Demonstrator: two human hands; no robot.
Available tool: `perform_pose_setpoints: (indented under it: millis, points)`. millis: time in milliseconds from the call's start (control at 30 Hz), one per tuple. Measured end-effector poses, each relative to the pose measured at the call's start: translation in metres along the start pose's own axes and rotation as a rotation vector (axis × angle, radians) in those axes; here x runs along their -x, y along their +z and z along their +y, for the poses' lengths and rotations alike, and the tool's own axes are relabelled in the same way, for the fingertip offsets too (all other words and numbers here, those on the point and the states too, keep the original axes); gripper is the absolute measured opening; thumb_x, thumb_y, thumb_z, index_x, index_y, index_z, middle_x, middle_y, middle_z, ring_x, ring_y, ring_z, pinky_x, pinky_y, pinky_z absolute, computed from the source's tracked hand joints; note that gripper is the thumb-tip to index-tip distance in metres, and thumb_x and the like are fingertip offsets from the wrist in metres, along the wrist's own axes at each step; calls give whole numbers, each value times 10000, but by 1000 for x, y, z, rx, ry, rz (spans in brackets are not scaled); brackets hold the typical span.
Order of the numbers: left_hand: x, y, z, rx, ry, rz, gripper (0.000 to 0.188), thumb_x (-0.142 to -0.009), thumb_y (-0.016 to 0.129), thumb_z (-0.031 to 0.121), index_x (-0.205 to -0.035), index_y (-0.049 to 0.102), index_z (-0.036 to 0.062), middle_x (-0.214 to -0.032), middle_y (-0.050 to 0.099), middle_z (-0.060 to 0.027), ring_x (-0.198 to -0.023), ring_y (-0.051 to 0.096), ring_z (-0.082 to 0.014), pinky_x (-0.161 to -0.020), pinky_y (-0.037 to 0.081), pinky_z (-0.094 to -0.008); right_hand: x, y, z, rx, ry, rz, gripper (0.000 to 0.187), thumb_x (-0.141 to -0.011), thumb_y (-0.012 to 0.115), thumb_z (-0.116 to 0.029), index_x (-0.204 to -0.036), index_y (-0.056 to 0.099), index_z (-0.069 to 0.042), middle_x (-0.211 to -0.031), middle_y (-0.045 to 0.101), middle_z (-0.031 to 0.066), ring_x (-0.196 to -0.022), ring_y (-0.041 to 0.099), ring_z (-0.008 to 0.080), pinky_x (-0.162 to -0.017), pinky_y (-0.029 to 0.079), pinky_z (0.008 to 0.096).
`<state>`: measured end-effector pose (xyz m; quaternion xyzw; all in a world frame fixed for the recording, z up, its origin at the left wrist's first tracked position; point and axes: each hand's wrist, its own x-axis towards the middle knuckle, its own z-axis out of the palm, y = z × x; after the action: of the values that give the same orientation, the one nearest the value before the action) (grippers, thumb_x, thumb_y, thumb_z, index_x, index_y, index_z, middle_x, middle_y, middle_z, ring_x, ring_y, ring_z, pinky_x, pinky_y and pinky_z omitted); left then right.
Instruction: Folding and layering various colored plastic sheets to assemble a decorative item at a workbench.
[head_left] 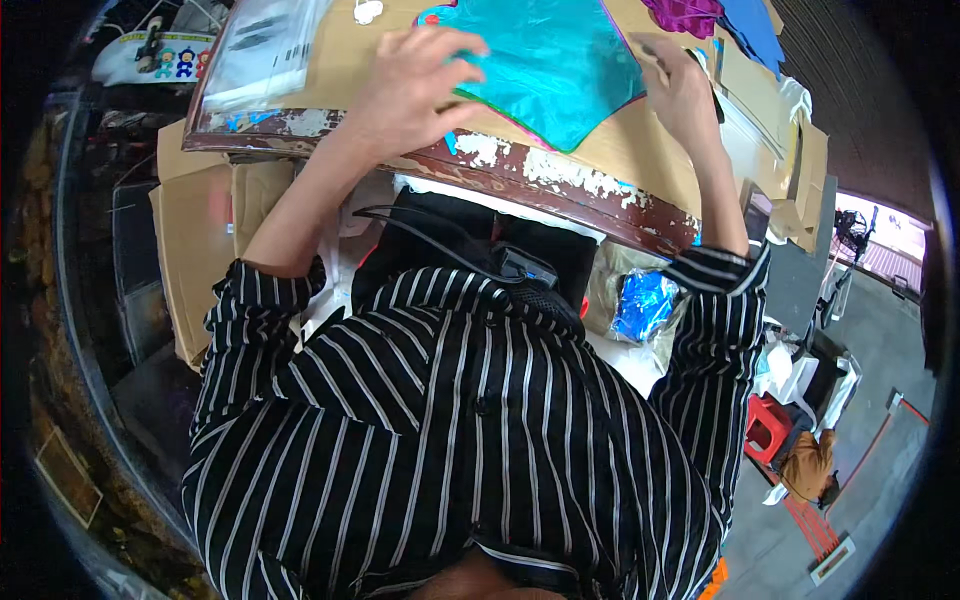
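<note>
A shiny teal fabric piece (550,75) with a thin magenta and green edging lies on the cardboard-covered table, one corner pointing toward me. My left hand (415,90) hovers by its left edge, fingers apart and bent, with nothing seen in them. At the right edge is my right hand (682,95), its fingers loosely bent and parted, the tips close to the cloth. Whether those tips touch it I cannot tell. A small round red thing (432,19) sits at the fabric's upper left.
Clear plastic bags (262,55) lie at the table's left. Magenta cloth (685,14) and blue cloth (752,35) are at the far right. The worn table edge (500,190) runs before me. Cardboard boxes (195,255) stand at left; a red stool (768,428) is on the floor at right.
</note>
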<state>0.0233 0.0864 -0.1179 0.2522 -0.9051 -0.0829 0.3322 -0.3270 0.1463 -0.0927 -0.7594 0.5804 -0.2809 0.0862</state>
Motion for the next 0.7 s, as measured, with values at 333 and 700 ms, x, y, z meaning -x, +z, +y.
perform_pose_setpoints:
  millis: [333,700]
  points:
    - [-25,10,10,-95,381,-221,143,-785,783,166,-858,706,71,-1206,649,-6,-1170,585,-184,-1047,378,-433,-43,34,28,243,348,58,351,-840,591,-14,-1172,699,20,-1077,729,252,-1017,713,398,-893,559,446]
    - [-27,12,7,-78,399,-230,139,-794,772,188,-829,698,76,-1190,661,-3,-1158,591,-176,-1043,391,-435,-42,33,16,149,367,23,304,-831,567,13,-1088,728,4,-989,743,223,-961,728,369,-883,563,434]
